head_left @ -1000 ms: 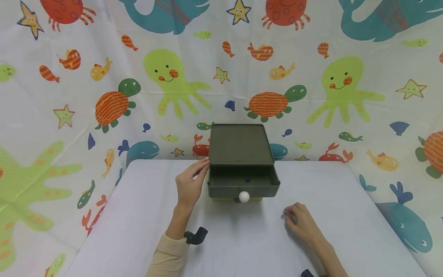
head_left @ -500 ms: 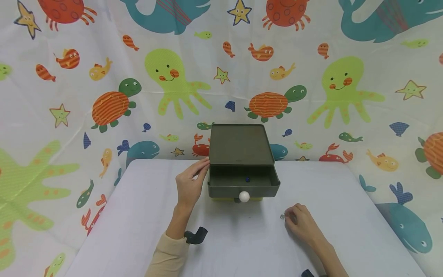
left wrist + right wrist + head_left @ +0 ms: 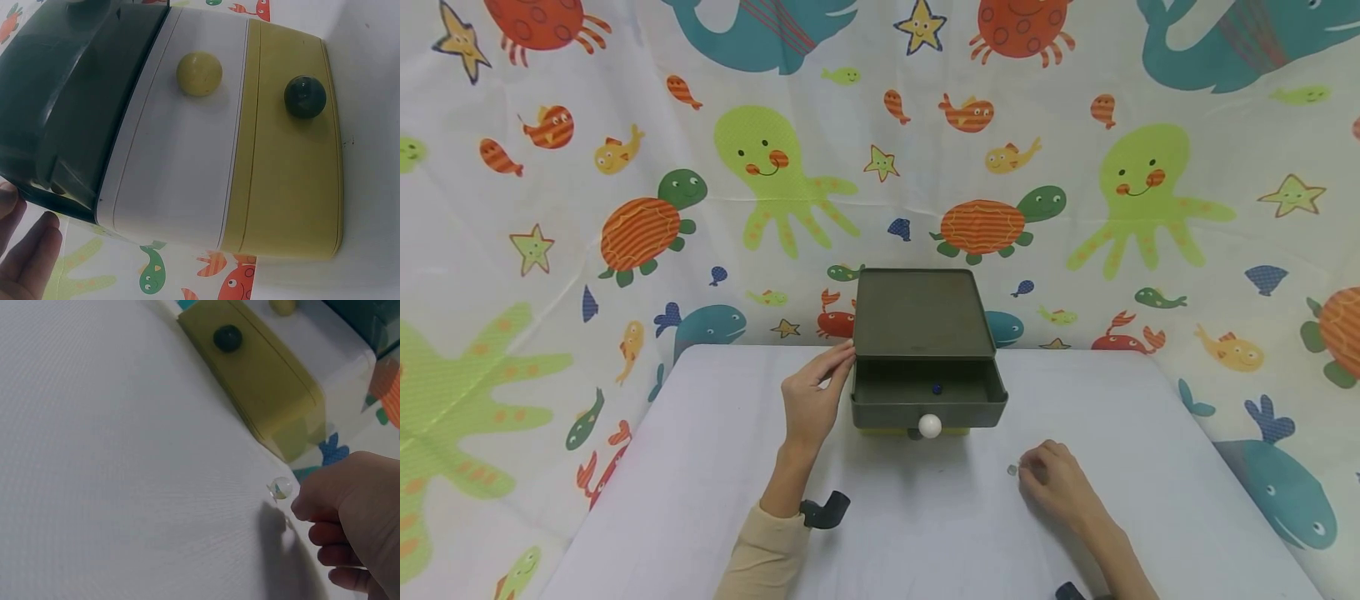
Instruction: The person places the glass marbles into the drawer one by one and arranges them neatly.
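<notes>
A small three-drawer cabinet (image 3: 917,312) stands at the back of the table. Its dark green top drawer (image 3: 880,415) is pulled out and carries a white knob (image 3: 929,427). Inside that drawer lies a small blue ball (image 3: 937,389). My left hand (image 3: 808,398) rests at the cabinet's left side, fingertips right at the upper front corner; in the left wrist view its fingers (image 3: 39,253) look fairly straight. My right hand (image 3: 1054,479), low over the table right of the cabinet, pinches a clear glass marble (image 3: 282,487) at its fingertips.
Below the top drawer are a shut white drawer (image 3: 181,137) with a yellow knob (image 3: 199,74) and a shut yellow drawer (image 3: 287,169) with a dark green knob (image 3: 305,97). A white cloth covers the table (image 3: 925,533). Behind hangs a sea-animal curtain (image 3: 880,217).
Only the right fingers have shifted, very slightly, and the clear glint at their tips looks different. The left hand, the cabinet and the pulled-out drawer have stayed in place.
</notes>
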